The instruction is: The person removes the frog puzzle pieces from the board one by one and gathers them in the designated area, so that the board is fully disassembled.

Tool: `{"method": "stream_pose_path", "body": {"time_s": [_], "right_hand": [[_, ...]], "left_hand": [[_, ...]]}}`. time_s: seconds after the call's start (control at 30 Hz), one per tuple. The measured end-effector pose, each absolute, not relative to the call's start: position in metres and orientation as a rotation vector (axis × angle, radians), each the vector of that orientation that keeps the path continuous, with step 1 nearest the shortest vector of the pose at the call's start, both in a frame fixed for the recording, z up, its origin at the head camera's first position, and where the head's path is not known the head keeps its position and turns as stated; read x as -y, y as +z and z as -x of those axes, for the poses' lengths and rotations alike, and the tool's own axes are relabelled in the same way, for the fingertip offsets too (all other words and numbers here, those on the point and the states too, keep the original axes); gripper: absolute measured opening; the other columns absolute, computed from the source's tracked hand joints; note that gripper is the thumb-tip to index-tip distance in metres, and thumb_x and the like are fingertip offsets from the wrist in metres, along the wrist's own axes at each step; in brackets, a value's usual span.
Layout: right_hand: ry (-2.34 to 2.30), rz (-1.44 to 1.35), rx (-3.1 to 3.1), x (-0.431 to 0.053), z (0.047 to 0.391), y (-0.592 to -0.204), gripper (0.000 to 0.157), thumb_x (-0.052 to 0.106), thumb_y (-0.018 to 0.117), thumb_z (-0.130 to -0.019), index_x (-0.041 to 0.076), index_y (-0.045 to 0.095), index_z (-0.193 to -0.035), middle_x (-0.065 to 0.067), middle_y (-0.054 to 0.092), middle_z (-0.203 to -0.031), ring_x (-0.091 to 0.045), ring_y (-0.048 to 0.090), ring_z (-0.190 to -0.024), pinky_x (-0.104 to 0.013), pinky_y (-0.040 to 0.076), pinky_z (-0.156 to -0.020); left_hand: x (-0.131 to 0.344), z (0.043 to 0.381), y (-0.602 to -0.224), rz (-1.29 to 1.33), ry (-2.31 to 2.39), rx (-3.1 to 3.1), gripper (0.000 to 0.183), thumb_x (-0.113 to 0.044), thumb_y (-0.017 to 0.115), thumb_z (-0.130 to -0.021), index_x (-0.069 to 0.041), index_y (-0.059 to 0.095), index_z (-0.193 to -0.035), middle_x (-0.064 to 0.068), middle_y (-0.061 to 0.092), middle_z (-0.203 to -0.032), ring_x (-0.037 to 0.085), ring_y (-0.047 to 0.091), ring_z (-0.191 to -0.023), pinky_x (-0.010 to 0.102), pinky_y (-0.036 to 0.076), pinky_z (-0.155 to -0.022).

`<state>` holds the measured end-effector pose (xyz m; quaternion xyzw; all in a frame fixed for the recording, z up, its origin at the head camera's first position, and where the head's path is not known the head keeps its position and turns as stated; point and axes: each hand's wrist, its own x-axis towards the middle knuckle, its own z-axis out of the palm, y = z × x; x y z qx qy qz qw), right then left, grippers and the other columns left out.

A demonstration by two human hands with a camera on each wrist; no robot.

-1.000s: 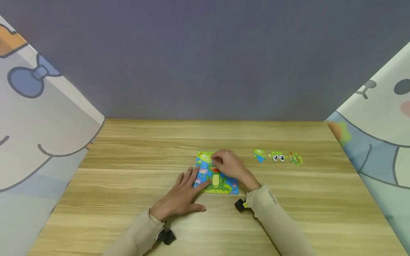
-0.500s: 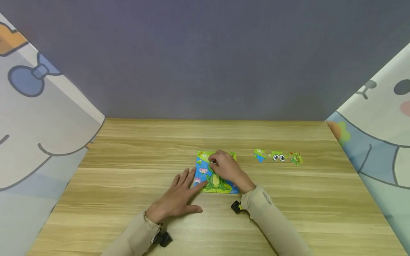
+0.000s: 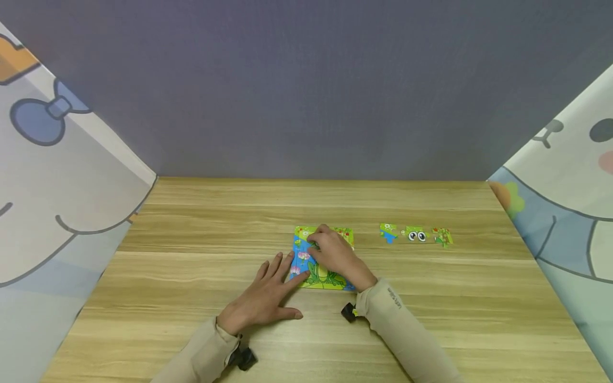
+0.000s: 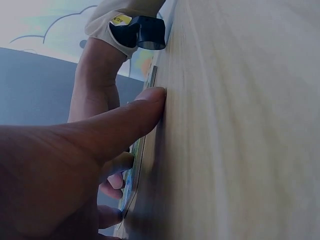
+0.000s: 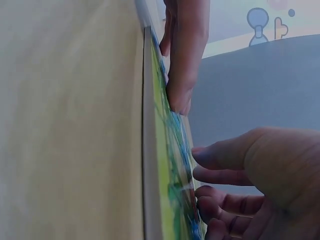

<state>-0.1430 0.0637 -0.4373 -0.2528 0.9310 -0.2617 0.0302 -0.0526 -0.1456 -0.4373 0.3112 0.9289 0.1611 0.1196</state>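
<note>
A square frog jigsaw puzzle [image 3: 303,247] with a blue and light-green picture lies flat on the table. My left hand [image 3: 263,295] rests at its left side with fingers spread and straight, the index fingertip on the lower part of the picture. Over the frog's head, my right hand [image 3: 332,252] has its thumb and fingers curled down at a puzzle piece [image 5: 193,199] with dark red on it. The right wrist view shows those fingertips close to the board's surface. The right hand covers the upper middle of the picture, so the piece's outline is mostly hidden.
Three loose puzzle pieces lie in a row right of the board: a green-and-blue corner piece [image 3: 388,232], a piece with two big eyes [image 3: 416,235] and a green piece with red spots [image 3: 442,236]. A grey panel [image 3: 316,96] stands behind the wooden table [image 3: 215,213].
My right hand has shifted slightly left and down over the frog's head. My left hand has slid a little left and is now still. The loose pieces have stayed put.
</note>
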Motion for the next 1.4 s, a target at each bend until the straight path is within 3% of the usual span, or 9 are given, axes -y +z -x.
{"method": "stream_pose_path", "body": {"time_s": [0.23, 0.57, 1.4], "right_hand": [[-0.745, 0.798, -2.800, -0.059, 0.139, -0.436, 0.034, 0.026, 0.070, -0.095, 0.007, 0.071, -0.123, -0.011, 0.063, -0.117, -0.016, 0.064, -0.087, -0.031, 0.055, -0.072], [-0.734, 0.781, -2.771, -0.054, 0.134, -0.436, 0.036, 0.028, 0.070, -0.095, 0.008, 0.070, -0.125, -0.011, 0.063, -0.122, -0.021, 0.066, -0.097, -0.037, 0.058, -0.076], [-0.892, 0.758, -2.773, -0.052, 0.134, -0.438, 0.027, 0.021, 0.075, -0.091, 0.009, 0.066, -0.113, -0.009, 0.065, -0.109, -0.024, 0.065, -0.098, -0.039, 0.056, -0.081]], "left_hand": [[0.146, 0.053, -0.437, -0.934, 0.437, -2.730, 0.079, -0.054, 0.068, -0.089, -0.021, 0.039, -0.155, 0.027, 0.016, -0.166, 0.053, 0.021, -0.150, 0.071, 0.027, -0.113], [0.146, 0.054, -0.440, -0.910, 0.427, -2.718, 0.081, -0.057, 0.066, -0.089, -0.023, 0.037, -0.156, 0.024, 0.012, -0.167, 0.052, 0.016, -0.152, 0.071, 0.024, -0.115], [0.146, 0.054, -0.440, -0.951, 0.444, -2.736, 0.080, -0.055, 0.068, -0.089, -0.021, 0.039, -0.155, 0.027, 0.016, -0.166, 0.054, 0.020, -0.150, 0.073, 0.026, -0.112]]}}
